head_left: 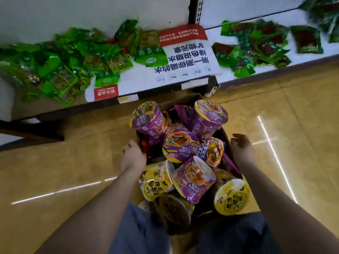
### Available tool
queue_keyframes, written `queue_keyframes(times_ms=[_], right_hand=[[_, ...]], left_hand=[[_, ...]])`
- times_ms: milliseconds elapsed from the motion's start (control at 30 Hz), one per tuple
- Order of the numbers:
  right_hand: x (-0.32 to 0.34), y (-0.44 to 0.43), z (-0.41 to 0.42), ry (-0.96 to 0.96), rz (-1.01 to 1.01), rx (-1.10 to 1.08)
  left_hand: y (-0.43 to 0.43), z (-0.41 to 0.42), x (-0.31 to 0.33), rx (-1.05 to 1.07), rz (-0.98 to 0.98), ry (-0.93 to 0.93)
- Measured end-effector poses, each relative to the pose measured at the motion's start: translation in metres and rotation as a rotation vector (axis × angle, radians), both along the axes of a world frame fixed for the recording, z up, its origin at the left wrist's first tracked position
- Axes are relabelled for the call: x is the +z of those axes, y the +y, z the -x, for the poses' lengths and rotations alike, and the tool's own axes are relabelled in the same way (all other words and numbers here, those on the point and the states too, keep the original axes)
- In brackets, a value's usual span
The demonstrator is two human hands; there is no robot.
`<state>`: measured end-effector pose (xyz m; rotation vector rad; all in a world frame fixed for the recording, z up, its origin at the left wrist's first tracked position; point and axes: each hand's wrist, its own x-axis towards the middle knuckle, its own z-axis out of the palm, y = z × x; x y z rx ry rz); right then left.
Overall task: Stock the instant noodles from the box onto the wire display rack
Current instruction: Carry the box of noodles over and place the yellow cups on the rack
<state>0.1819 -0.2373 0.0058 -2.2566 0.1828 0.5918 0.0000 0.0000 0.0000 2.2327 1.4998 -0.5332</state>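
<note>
Setting: retail shop; white metal shelf (297, 56) on a slotted upright (197, 10) across the top of frame; heaped green packets (69, 66); printed promo sign (183, 57); price tag (127, 98) on shelf edge; centre, box (183, 99) of instant-noodle cups (180, 143) on tan floor (73, 153).

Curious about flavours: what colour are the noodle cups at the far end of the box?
The far cups are purple, seen in the head view.

Noodle cups (180, 147) hide most of the box (183, 101); green packets (60, 70) blurred, perhaps pickles
</note>
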Motion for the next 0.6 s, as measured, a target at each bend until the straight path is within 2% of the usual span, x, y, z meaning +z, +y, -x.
queue_keyframes(times_ms=[100, 267, 600], right_hand=[[-0.050, 0.004, -0.020, -0.116, 0.016, 0.067], [-0.110, 0.009, -0.040, -0.184, 0.193, 0.227], [-0.125, 0.012, -0.054, -0.153, 0.390, 0.453]], left_hand=[[0.010, -0.005, -0.046, -0.098, -0.062, 0.102], [0.023, -0.015, -0.096, -0.080, -0.042, 0.177], [0.028, -0.010, -0.117, 0.038, 0.017, 0.035]])
